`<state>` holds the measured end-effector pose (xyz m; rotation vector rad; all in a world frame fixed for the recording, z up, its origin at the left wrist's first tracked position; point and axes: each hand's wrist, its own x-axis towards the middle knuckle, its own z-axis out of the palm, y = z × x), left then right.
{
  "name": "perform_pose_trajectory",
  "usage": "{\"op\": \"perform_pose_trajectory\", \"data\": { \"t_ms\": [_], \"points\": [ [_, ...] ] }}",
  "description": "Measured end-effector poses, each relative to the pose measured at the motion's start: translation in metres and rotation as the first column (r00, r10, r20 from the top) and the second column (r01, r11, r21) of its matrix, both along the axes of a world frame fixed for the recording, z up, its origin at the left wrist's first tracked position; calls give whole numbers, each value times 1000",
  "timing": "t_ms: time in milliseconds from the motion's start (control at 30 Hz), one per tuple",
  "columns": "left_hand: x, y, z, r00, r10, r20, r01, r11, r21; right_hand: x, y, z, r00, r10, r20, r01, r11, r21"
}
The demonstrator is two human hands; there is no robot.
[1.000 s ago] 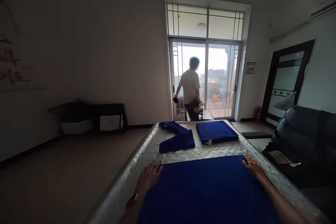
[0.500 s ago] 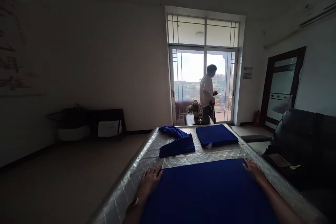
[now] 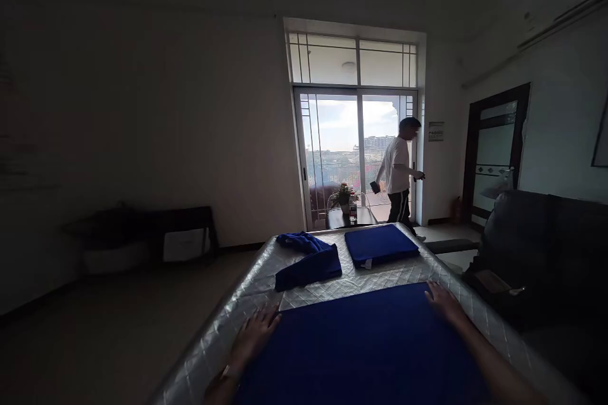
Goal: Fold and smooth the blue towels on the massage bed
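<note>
A blue cloth [image 3: 361,342], its exact kind not clear, lies spread flat in front of me, its near part running out of view. My left hand [image 3: 254,332] rests at its far left corner with the fingers stretched out. At the far right corner lies my right hand [image 3: 443,300], fingers extended over the cloth's edge. Neither hand is gripping. Beyond them are a crumpled blue garment [image 3: 311,266] on the left and a neatly folded blue stack [image 3: 380,245] with a small white tag on the right.
Everything blue lies on a silver quilted surface [image 3: 223,323]. A small dark table [image 3: 335,220] with a potted plant [image 3: 342,195] stands beyond it. A person [image 3: 398,164] is by the glass door. To the right is a black sofa [image 3: 536,247].
The person by the glass door has moved to the right. My view has shifted slightly to the right; both hands stay at the cloth's far corners.
</note>
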<state>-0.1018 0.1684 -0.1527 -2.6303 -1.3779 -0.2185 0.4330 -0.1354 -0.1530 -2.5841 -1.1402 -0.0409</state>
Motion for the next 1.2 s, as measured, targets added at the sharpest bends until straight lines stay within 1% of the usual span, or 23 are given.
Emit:
{"op": "perform_pose_trajectory", "data": {
  "t_ms": [67,133,233,333,400,433,500,600,667,733,800,900,1100,1200],
  "points": [
    [1,0,5,999,23,-28,-26,995,-99,-3,0,2,1000,1,-14,-1,1000,-6],
    [2,-4,13,998,66,-10,-67,987,-146,-5,-1,3,1000,9,-27,-9,1000,10],
    [7,-16,27,991,121,59,-115,988,-98,-7,-5,6,1000,13,-17,-13,999,32],
    [21,-31,38,987,123,105,-121,992,-28,-17,-7,18,1000,-9,21,9,1000,-2],
    [40,-46,43,990,63,127,-61,998,-13,-33,-2,29,999,8,53,-7,1000,-18],
    [54,-55,45,991,14,136,-12,1000,-11,-46,3,35,997,45,64,-43,999,-20],
    [88,-76,46,984,-110,142,113,993,-15,-79,18,44,981,180,75,-180,984,-14],
    [144,-108,40,951,-283,128,288,958,-18,-138,49,47,910,411,54,-411,912,-14],
    [174,-124,32,928,-354,118,357,934,-13,-173,66,41,863,504,36,-504,864,-17],
    [192,-133,22,913,-394,102,397,918,-9,-198,76,34,828,560,15,-560,828,-24],
    [198,-139,12,907,-412,83,414,910,-6,-210,79,28,815,579,-6,-579,815,-33],
    [195,-142,3,908,-414,63,415,910,6,-213,77,23,820,572,-27,-572,819,-33],
    [191,-143,3,907,-421,34,420,907,19,-211,75,24,823,567,-46,-568,823,-25],
    [193,-141,-1,907,-421,16,420,907,29,-211,75,23,827,560,-49,-561,827,-17]
  ]
}}
